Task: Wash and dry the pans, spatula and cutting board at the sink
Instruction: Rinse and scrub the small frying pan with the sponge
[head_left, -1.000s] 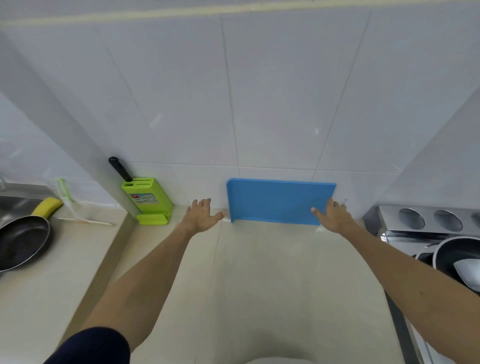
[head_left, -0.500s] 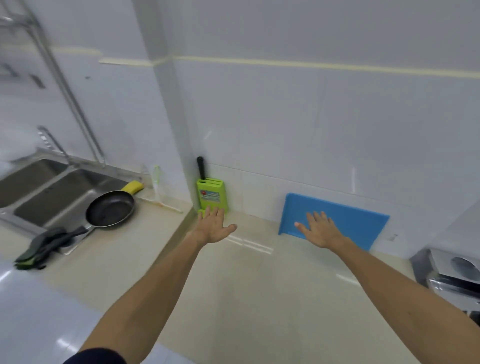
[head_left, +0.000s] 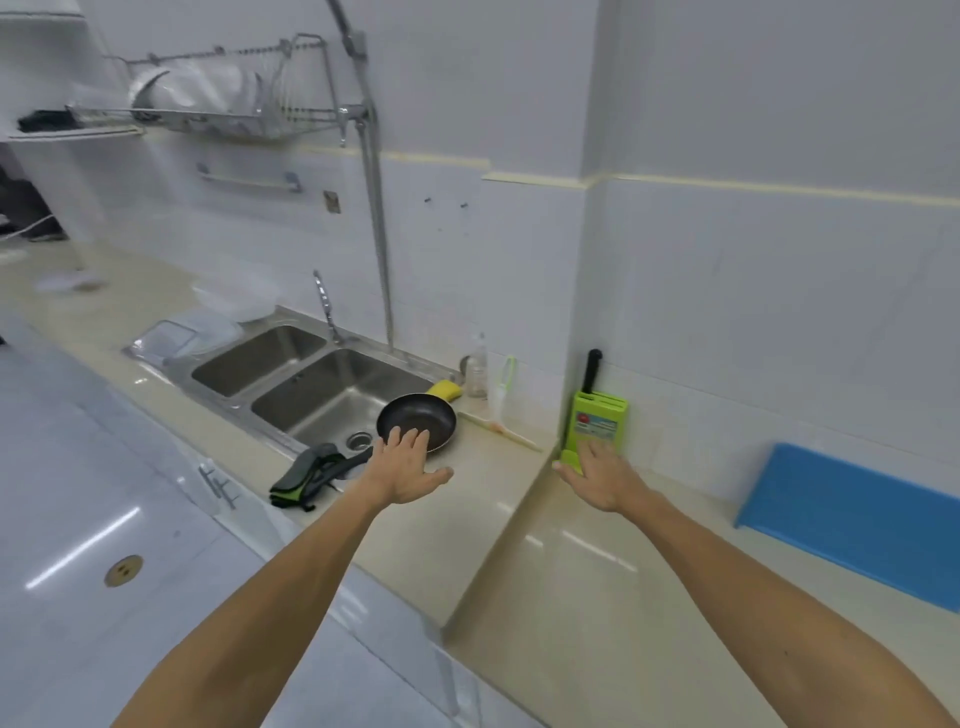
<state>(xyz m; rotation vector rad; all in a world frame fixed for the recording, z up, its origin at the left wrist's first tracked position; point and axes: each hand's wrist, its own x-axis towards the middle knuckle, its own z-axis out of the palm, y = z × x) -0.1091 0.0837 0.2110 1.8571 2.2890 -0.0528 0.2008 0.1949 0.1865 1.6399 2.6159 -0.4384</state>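
A dark frying pan (head_left: 418, 415) with a yellow handle (head_left: 444, 389) rests on the right rim of the steel double sink (head_left: 291, 374). My left hand (head_left: 408, 465) hovers open just in front of the pan, fingers spread, holding nothing. My right hand (head_left: 605, 475) is open over the counter, in front of the green knife block (head_left: 597, 423). The blue cutting board (head_left: 857, 519) leans against the wall at the far right, away from both hands. A green-and-white spatula (head_left: 504, 387) stands against the wall behind the pan.
A dark green cloth (head_left: 306, 473) lies on the counter by the sink's front edge. A bottle (head_left: 477, 366) stands behind the pan. The tap (head_left: 326, 306) rises behind the sink. A dish rack (head_left: 218, 104) hangs on the wall above. The counter steps down at the knife block.
The view has swung left from the cutting board to the sink. Both hands have left the board and moved left; the left hand now hovers at the pan.
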